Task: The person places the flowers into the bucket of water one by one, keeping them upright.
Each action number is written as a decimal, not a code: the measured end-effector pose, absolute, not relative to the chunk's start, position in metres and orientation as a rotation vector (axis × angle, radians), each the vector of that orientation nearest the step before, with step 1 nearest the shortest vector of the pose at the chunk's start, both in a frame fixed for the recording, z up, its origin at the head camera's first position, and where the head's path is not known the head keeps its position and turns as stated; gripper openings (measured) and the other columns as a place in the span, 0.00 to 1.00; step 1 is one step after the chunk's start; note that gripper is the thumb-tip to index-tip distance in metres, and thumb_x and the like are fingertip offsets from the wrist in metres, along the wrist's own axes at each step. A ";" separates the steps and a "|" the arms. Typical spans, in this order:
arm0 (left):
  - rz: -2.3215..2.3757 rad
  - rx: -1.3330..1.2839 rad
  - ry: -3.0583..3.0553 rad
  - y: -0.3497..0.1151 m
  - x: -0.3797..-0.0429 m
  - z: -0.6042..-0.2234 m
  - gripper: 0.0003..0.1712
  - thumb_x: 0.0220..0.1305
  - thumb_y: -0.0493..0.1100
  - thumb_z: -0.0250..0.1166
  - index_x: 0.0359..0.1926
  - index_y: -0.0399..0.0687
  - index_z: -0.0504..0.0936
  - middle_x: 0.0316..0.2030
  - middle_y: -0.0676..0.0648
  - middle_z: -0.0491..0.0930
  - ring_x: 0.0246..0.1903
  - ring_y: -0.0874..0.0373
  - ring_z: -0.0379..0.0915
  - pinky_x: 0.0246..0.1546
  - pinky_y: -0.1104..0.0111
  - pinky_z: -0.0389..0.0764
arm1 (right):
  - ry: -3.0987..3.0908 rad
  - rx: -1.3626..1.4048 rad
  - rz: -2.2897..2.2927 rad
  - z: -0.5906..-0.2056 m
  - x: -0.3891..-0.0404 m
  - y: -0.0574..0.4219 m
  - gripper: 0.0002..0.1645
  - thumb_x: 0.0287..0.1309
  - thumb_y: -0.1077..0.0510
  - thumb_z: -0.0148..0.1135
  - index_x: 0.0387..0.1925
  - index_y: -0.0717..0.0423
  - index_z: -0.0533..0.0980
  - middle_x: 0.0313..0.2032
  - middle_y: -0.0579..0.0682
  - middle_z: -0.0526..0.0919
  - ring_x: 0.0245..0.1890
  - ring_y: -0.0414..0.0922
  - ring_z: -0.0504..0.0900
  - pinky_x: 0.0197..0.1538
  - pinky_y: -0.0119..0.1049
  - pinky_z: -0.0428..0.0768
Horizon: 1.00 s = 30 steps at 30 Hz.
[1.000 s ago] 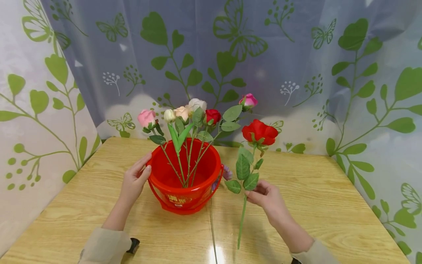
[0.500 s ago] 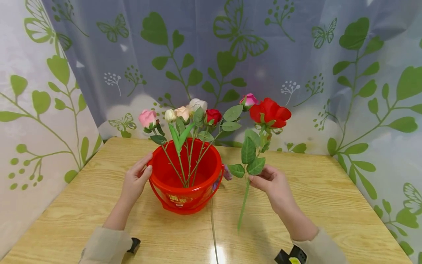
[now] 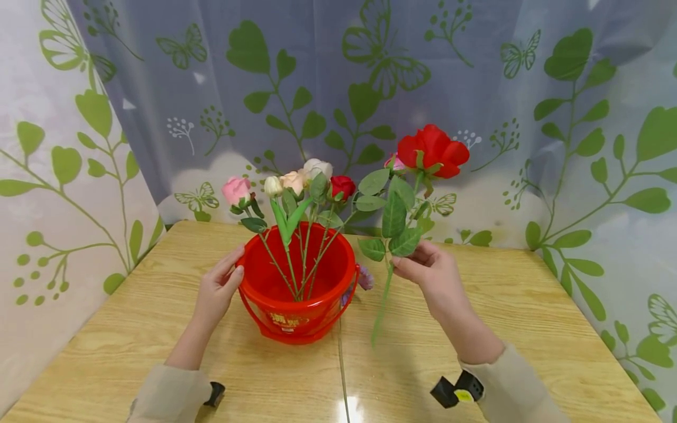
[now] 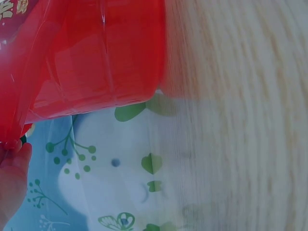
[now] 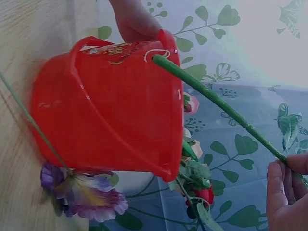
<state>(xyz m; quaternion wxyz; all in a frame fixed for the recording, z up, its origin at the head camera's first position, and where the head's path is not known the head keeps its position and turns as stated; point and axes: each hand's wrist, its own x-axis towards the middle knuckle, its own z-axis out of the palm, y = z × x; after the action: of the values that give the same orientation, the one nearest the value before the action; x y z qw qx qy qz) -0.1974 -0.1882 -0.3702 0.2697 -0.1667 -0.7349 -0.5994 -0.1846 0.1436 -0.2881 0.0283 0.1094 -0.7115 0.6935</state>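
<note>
My right hand (image 3: pixel 431 273) pinches the green stem of a large red artificial rose (image 3: pixel 433 151), just below its leaves. The bare lower stem (image 5: pixel 216 101) slants down beside the bucket, its cut end overlapping the bucket's side in the right wrist view. Several artificial flowers stand in the red bucket (image 3: pixel 296 317): a pink rose (image 3: pixel 236 190), a cream tulip (image 3: pixel 272 186), a peach rose (image 3: pixel 292 181), a white one (image 3: pixel 317 168), a smaller red rose (image 3: pixel 342 187) and another pink one partly hidden. My left hand (image 3: pixel 217 285) rests with extended fingers against the bucket's left rim.
A purple flower (image 5: pixel 91 195) lies on the wooden table (image 3: pixel 502 329) at the bucket's right, its long stem running toward the near edge. The bucket's handle (image 3: pixel 254 317) hangs down in front. A patterned curtain (image 3: pixel 328 88) stands behind the table.
My right hand has raised the large red rose and moved it slightly away from me, so its bloom now overlaps the pink rose. My left hand and the bucket have stayed put.
</note>
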 end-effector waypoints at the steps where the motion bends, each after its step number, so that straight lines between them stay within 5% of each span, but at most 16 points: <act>1: -1.617 -0.451 -1.978 -0.188 -0.198 -0.370 0.18 0.56 0.22 0.51 0.50 0.18 0.67 0.52 0.25 0.64 0.50 0.75 0.62 0.45 0.83 0.67 | -2.186 0.345 2.142 -0.286 -0.186 0.143 0.23 0.52 0.69 0.57 0.52 0.70 0.67 0.38 0.50 0.77 0.38 0.42 0.77 0.44 0.36 0.77; 16: -1.605 -0.484 -1.962 -0.188 -0.197 -0.371 0.19 0.55 0.21 0.50 0.50 0.18 0.67 0.51 0.25 0.64 0.50 0.74 0.63 0.44 0.83 0.67 | -2.027 0.313 2.253 -0.259 -0.197 0.130 0.25 0.55 0.68 0.55 0.56 0.65 0.65 0.39 0.47 0.76 0.40 0.42 0.76 0.47 0.36 0.75; 30: -1.591 -0.488 -1.962 -0.188 -0.198 -0.371 0.19 0.55 0.20 0.51 0.49 0.18 0.67 0.51 0.24 0.65 0.50 0.74 0.63 0.44 0.82 0.68 | -1.753 0.303 2.305 -0.249 -0.213 0.109 0.19 0.51 0.73 0.55 0.48 0.65 0.71 0.30 0.47 0.78 0.31 0.41 0.77 0.40 0.34 0.78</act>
<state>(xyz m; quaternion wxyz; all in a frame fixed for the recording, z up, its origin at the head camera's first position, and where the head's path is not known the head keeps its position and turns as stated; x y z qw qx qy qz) -0.1982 -0.1883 -0.3711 0.2807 -0.1820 -0.7321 -0.5934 -0.2126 0.1089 -0.2490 0.1147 0.1033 -0.5981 0.7864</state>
